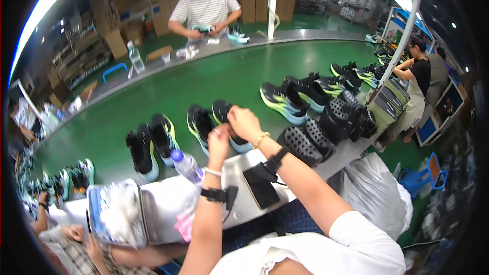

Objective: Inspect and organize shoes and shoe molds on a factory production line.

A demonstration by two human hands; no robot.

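Both my hands are over a black sneaker with a yellow-green and light blue sole, which stands on the green belt. My right hand is closed, its fingertips bent down by the shoe's upper. Just to its left, my left hand is closed too, its fingers drawn together near the shoe opening. Whatever the fingers pinch is too small or hidden to make out. A matching sneaker stands close by on the left. Another black pair, with a left shoe and a right shoe, is farther left.
A bottle with a purple cap, a black phone and a bin of white material lie on the near metal ledge. More sneakers and black perforated shoes stand to the right. A co-worker works across the belt.
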